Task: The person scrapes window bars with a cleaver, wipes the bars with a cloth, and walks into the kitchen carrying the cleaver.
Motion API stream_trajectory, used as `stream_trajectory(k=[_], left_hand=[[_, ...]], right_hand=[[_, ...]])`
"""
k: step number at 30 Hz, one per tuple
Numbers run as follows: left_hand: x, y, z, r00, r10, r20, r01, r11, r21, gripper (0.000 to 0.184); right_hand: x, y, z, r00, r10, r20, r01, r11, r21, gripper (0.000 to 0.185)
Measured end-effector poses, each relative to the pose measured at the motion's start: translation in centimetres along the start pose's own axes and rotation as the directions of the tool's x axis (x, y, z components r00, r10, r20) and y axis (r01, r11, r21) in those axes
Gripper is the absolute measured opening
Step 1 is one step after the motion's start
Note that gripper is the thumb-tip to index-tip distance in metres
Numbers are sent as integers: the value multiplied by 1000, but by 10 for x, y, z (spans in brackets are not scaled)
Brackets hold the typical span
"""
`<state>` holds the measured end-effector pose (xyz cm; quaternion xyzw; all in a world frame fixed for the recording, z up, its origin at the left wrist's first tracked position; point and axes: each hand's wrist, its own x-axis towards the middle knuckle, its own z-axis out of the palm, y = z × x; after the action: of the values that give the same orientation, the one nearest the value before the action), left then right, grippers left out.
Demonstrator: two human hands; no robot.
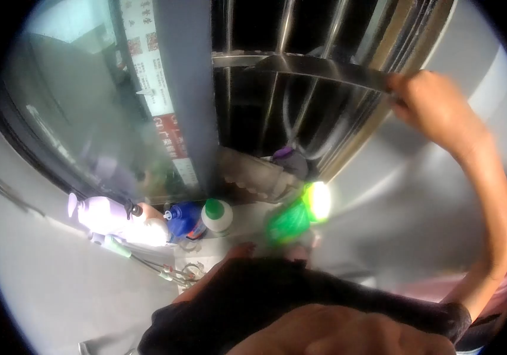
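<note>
My right hand [424, 102] is raised at the upper right, its fingers closed round the end of a long, flat metal knife [330, 72]. The blade points left across the window bars, and its tip is hard to separate from the crossbar behind it. My left hand [241, 251] is low, near the sill and partly hidden by my black sleeve and clothing. Its fingers are too blurred to read. Closest to it stands a white bottle with a green cap [216, 216]. A bright green, shiny thing [289, 223] lies right of it, its kind unclear.
Metal window bars [283, 29] fill the opening ahead, beside a sliding glass pane [81, 112]. Along the sill stand a blue pump bottle [183, 219] and a pale lilac pump bottle [104, 214]. A grey-brown object [253, 174] lies by the bars. Thin hoses [158, 269] hang lower left.
</note>
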<state>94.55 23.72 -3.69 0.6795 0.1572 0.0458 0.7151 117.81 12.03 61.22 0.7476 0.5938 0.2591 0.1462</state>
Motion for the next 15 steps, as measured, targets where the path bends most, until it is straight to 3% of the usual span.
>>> stream_trajectory(k=[1, 4, 6, 9, 13, 15], left_hand=[[-4, 18, 2, 1000, -2, -1, 2, 1000, -4, 32], [-9, 37, 3, 970, -241, 20, 230, 945, 231, 44], [-5, -7, -1, 999, 37, -1, -36, 996, 84, 36], [-3, -20, -7, 991, 130, 14, -131, 991, 28, 37], [0, -15, -11, 998, 54, 27, -55, 998, 41, 36], [-5, 0, -13, 996, -57, 67, 72, 971, -229, 36]], right_hand=[[1, -1, 1, 1000, -4, 3, 4, 1000, 0, 15], [4, -5, 2, 998, 66, 2, -66, 996, 52, 15], [5, -5, -1, 996, 77, 33, -80, 993, 87, 15], [9, -7, 2, 999, 7, -37, -4, 997, 78, 14], [17, -4, 2, 1000, -12, 19, 10, 997, 83, 12], [21, -1, 1, 996, -78, 35, 73, 989, 128, 11]])
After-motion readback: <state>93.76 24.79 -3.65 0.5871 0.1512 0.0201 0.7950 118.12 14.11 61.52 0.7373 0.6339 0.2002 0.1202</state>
